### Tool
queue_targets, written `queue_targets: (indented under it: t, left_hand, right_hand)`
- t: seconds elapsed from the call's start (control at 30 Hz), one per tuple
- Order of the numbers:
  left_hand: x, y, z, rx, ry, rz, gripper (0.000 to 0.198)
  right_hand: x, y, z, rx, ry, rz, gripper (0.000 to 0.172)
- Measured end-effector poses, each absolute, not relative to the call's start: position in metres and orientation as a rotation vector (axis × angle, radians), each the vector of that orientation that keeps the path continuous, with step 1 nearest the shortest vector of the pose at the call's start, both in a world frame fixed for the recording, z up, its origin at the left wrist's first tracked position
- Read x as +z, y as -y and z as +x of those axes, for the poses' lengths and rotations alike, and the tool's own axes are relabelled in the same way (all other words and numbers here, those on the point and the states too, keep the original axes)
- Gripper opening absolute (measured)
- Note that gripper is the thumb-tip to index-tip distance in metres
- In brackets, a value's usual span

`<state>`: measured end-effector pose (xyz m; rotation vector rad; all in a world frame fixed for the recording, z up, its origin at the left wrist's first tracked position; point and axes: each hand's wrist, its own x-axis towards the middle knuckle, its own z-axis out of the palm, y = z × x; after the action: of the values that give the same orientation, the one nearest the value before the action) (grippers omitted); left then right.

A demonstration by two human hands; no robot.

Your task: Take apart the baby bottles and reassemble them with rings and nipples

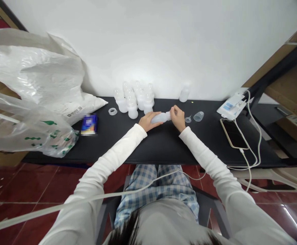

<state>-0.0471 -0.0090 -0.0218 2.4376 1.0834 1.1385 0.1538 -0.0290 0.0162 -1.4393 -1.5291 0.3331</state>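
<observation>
A milky white baby bottle [159, 118] lies nearly level above the black table, its neck end to the right. My left hand [148, 121] is wrapped round its body from the left. My right hand [177, 117] is closed at the neck end; its fingers hide the bottle's mouth and any small part there. Just right of that hand lie a small clear teat-like piece [188, 119] and a clear domed cap [198, 116]. Behind my left hand stand several baby bottles [132, 106] with clear domed caps. A bottle without a dome [184, 94] stands by the wall.
A white ring [113, 111] and a blue packet [89, 124] lie on the black table [163, 146]. Large plastic bags [33, 71] crowd the left side. A phone [233, 133] with a looping cable and a white pack [232, 106] are at the right. Another cable crosses my lap.
</observation>
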Motion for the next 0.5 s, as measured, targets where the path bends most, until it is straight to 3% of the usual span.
queue_targets:
  t: [0.17,0.3,0.4,0.5]
  left_hand:
    - [-0.022,0.008,-0.048,1.272,-1.077,2.594,0.053]
    - [-0.031,0.000,-0.049,1.420,-0.992,2.505,0.052]
    - [-0.041,-0.004,-0.046,1.412,-0.886,2.532,0.062]
    - [-0.043,-0.003,-0.044,1.292,-0.901,2.592,0.065]
  right_hand:
    - [0.003,0.023,0.152,0.656,1.336,-1.301,0.042]
    - [-0.001,0.025,0.137,0.878,1.275,-1.006,0.067]
    - [-0.004,0.026,0.129,0.895,1.337,-0.951,0.076]
    - [-0.005,0.022,0.131,0.818,1.400,-1.019,0.073]
